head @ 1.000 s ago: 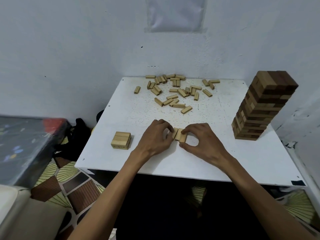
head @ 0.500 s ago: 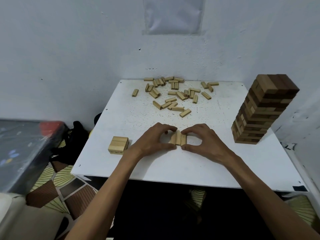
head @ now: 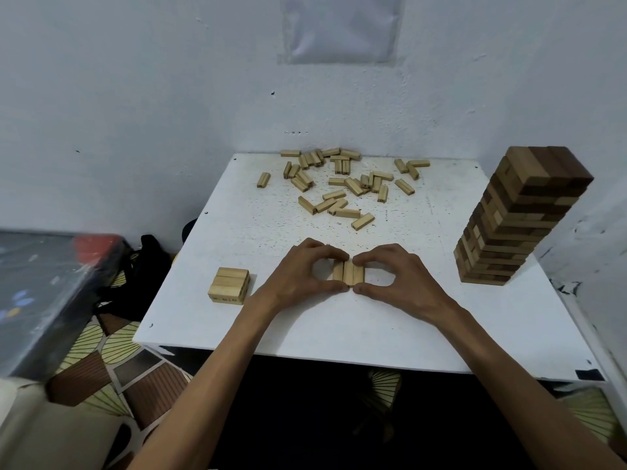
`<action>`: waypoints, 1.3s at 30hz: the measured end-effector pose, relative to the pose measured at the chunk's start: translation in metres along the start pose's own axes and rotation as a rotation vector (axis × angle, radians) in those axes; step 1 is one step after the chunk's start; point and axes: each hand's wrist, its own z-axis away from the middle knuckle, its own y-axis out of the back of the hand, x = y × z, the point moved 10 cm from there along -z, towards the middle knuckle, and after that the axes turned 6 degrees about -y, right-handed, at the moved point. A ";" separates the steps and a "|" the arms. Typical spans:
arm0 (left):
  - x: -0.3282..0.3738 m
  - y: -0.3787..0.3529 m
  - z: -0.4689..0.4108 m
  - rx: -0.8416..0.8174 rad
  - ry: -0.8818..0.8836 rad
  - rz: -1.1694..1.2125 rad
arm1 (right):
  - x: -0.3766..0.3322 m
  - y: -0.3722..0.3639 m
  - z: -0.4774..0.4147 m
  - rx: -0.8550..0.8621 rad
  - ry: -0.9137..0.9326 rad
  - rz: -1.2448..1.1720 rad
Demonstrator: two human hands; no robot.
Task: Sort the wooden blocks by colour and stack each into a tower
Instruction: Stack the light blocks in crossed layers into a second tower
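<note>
the row of three pale blocks (head: 348, 273) lay flat on the near middle of the white table (head: 339, 329), long sides touching. the left hand (head: 298, 276) and the right hand (head: 397, 276) were both curled over it, thumb tips on the near ends and forefingers on the far ends. they pinched the row between them, and neither hand held anything else.

the likeliest slip, as i judged it, was the middle block. if the row were lifted as one piece, only the squeeze from its neighbours and the fingertips would hold that block, so uneven pressure could let it drop or make the row fan open.

the small pale stack (head: 229, 286) sat to the left, near the table's edge. a layer set down askew there could push its blocks out of line.

the tall tower (head: 519, 222) of mixed light and dark blocks stood well apart on the right. a bumped table or a swung forearm might bring it down.

the loose pale blocks (head: 339, 188) lay scattered at the far side, and dragging a sleeve or wrist through them would only scatter them further.

dark print showed on the near face of the small pale stack and on some ends of the loose pale blocks, but it was too small to read. the sheet (head: 339, 27) on the wall showed no writing, and no brand was legible anywhere.
</note>
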 end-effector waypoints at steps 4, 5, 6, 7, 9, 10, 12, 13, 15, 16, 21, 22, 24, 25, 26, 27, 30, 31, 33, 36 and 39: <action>0.000 0.000 0.001 0.027 -0.034 -0.001 | 0.000 0.000 0.001 0.023 0.031 -0.018; 0.001 0.000 0.001 0.033 -0.042 -0.003 | 0.000 0.000 0.001 0.027 0.034 -0.017; 0.001 0.000 0.001 0.032 -0.045 -0.007 | 0.000 0.000 0.001 0.027 0.039 -0.014; 0.000 -0.001 0.001 0.028 -0.042 -0.009 | 0.000 -0.001 0.001 0.026 0.045 -0.013; -0.002 -0.001 0.000 0.028 -0.042 0.003 | -0.001 -0.002 0.000 0.025 0.051 -0.021; -0.002 -0.001 0.000 0.036 -0.048 0.007 | -0.001 -0.002 0.000 0.030 0.052 -0.026; -0.002 0.000 0.000 0.056 -0.049 0.005 | -0.003 -0.001 0.000 0.045 0.061 -0.031; -0.002 0.000 0.000 0.064 -0.049 0.002 | -0.004 -0.001 0.001 0.053 0.069 -0.031; 0.001 0.001 -0.001 0.071 -0.061 -0.011 | -0.008 -0.001 0.002 0.060 0.089 -0.025; 0.003 0.001 -0.001 0.068 -0.071 -0.018 | -0.010 -0.001 0.003 0.064 0.104 -0.019; 0.015 0.006 -0.001 0.054 -0.117 -0.008 | -0.023 0.007 0.008 0.096 0.148 -0.015; 0.018 0.009 0.000 0.056 -0.132 -0.013 | -0.028 0.009 0.008 0.104 0.163 -0.003; 0.021 0.017 0.003 0.055 -0.157 -0.012 | -0.040 0.009 0.008 0.111 0.191 0.012; 0.023 0.022 0.005 0.054 -0.167 -0.007 | -0.045 0.009 0.007 0.111 0.201 0.012; 0.023 0.027 0.006 0.056 -0.178 0.001 | -0.049 0.008 0.006 0.114 0.210 0.010; 0.023 0.033 0.009 0.061 -0.189 0.010 | -0.054 0.007 0.005 0.119 0.219 0.008; 0.019 0.050 0.018 0.073 -0.196 0.028 | -0.070 0.001 0.002 0.130 0.240 -0.016; 0.018 0.055 0.021 0.075 -0.192 0.033 | -0.076 -0.002 0.001 0.135 0.249 -0.021; 0.012 0.067 0.029 0.072 -0.183 0.038 | -0.087 -0.012 -0.002 0.137 0.264 -0.033; -0.001 0.083 0.045 0.053 -0.164 0.043 | -0.103 -0.034 -0.009 0.131 0.273 -0.017; -0.016 0.101 0.062 0.072 -0.139 0.035 | -0.117 -0.057 -0.016 0.134 0.273 -0.012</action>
